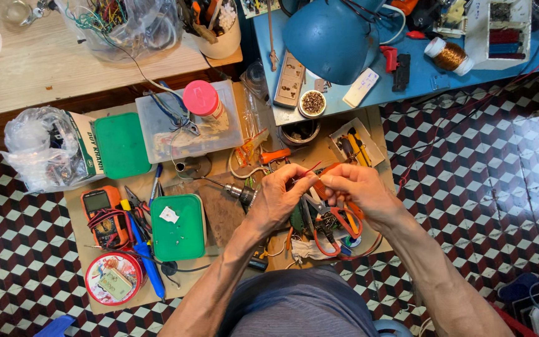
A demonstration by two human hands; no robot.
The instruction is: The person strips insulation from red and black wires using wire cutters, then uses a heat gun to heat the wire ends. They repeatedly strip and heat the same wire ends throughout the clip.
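My left hand (280,193) and my right hand (358,187) meet above a cluttered low board. Between their fingertips they pinch a thin red wire (312,168) and a small orange part (320,187); which hand grips which piece I cannot tell exactly. Under the hands lie a green circuit board (299,219), red-handled pliers (338,228) and loose red wires. A small drill (237,191) lies just left of my left hand.
Two green lids (178,228) (121,145), an orange multimeter (102,215), a blue pen (146,256), a round tin (113,279) and a clear box (185,128) lie left. A blue lamp (332,37) hangs over a blue table (425,75). Patterned tiled floor surrounds.
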